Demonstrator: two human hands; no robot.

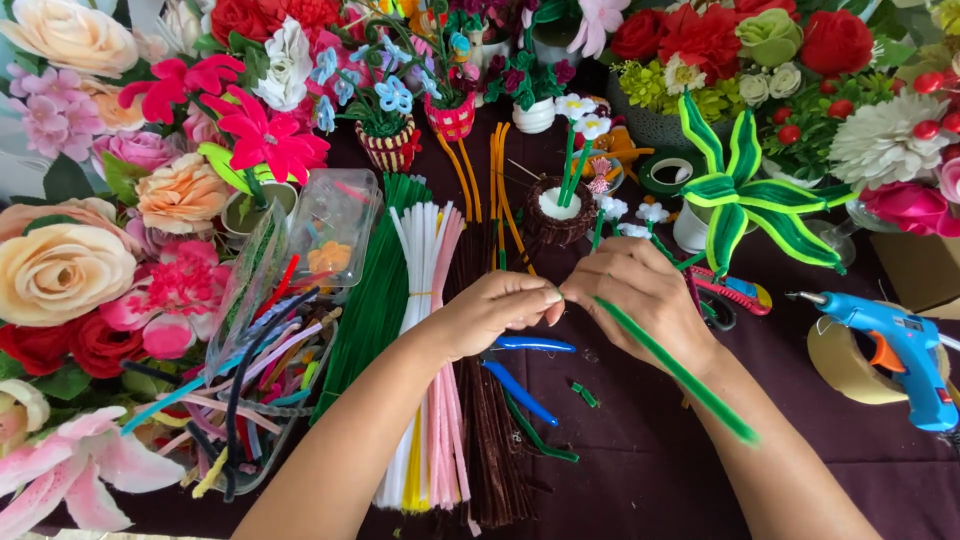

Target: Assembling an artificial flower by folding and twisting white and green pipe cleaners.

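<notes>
Hands close together, left hand (495, 308) and right hand (640, 290) both pinching a green stem (680, 372), pliers (530, 345) just below, glue gun (900, 350) off right.

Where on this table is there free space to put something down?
The dark cloth is bare between the two forearms, below the blue-handled pliers, and to the right, under the blue glue gun. The left side is crowded with bundles of pipe cleaners and artificial flowers; the back is packed with small pots.

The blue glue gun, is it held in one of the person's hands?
No, the blue glue gun lies on the table at the right, apart from both hands, which pinch a green pipe cleaner.
</notes>
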